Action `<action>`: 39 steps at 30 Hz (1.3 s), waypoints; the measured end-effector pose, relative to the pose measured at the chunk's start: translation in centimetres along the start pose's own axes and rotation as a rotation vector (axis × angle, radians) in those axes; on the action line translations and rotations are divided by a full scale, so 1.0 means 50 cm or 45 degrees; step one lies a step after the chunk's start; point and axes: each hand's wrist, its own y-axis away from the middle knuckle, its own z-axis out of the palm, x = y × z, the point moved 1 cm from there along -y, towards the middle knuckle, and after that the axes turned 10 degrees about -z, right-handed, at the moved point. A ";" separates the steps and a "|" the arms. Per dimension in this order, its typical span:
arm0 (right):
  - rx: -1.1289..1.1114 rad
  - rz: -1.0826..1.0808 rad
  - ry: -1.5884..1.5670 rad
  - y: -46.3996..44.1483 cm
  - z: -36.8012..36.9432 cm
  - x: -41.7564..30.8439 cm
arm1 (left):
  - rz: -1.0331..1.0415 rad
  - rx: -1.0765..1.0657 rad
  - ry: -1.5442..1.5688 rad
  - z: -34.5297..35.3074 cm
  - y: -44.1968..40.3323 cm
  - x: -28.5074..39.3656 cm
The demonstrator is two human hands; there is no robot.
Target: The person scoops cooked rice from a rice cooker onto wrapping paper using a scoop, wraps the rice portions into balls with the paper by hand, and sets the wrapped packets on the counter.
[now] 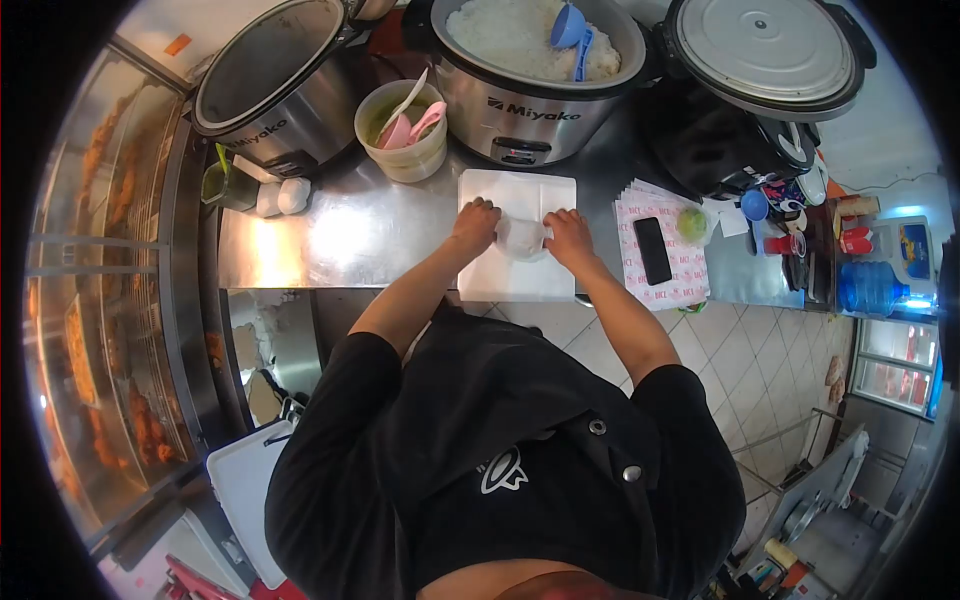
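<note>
Left hand (478,222): fingers curled in, almost closed, at left side of the white bundle (521,237); can't tell if they pinch it. Right hand (567,236): fingers bent, partly closed, tips at the bundle's right edge; firm grip or light touch, can't tell. Bundle looks thinly wrapped, sits between both hands on a flat white sheet (515,282), which runs under the fingers and past the near edge of the steel counter (395,262).

Right of the fingers: pink-printed papers (637,207), black phone (652,251) on top, small greenish bag (691,225) beside it. Left and a bit beyond: white tub (412,163) with pink (430,119) and white (408,97) utensils in it; two small white bundles (281,197) farther left, next to a dark green container (228,187).

Straight beyond the fingers: Miyako cooker (535,112), rice (500,38) inside, blue scoop (569,27) on the rice. Another open cooker (290,125) beyond-left; dark cooker (700,140) with a pale lid (764,45) beyond-right. Glass food cabinet (110,330) far left.
</note>
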 end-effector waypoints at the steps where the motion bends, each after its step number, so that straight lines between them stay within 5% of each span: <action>1: -0.145 0.018 -0.061 0.001 0.004 0.004 | -0.004 0.002 -0.002 0.001 0.005 0.003; 3: -0.065 -0.019 -0.114 0.016 0.029 0.007 | -0.128 -0.007 0.228 0.007 0.029 0.011; 7: 0.186 -0.049 -0.139 0.067 0.067 -0.016 | 0.058 0.180 0.115 0.017 0.081 0.033; 12: 0.300 0.002 -0.104 0.103 0.084 -0.043 | -0.008 0.271 -0.018 0.062 0.130 0.052; 15: 0.235 0.216 -0.300 0.086 0.057 -0.047 | -0.163 0.131 0.142 0.049 0.113 0.053; 17: 0.244 0.434 -0.339 0.063 0.042 -0.043 | -0.584 0.100 0.492 0.026 0.073 0.055; 21: 0.186 0.400 -0.241 0.046 0.041 -0.038 | -0.276 0.241 0.406 0.054 0.039 0.026; 24: 0.307 0.219 -0.071 0.057 0.049 -0.035 | -0.237 0.095 0.823 0.020 0.038 0.034; 26: 0.317 0.444 -0.801 0.053 0.056 -0.033 | -0.296 -0.175 1.692 -0.051 0.040 0.042; 28: 0.232 0.428 -0.954 0.043 0.028 -0.046 | -0.271 -0.199 1.904 -0.078 0.030 0.039; 34: 0.536 0.070 -1.141 -0.059 -0.062 -0.128 | -0.230 0.110 1.939 -0.163 0.047 0.022; 39: 0.638 -0.003 -0.915 -0.123 -0.100 -0.197 | -0.287 0.452 1.720 -0.246 0.100 0.012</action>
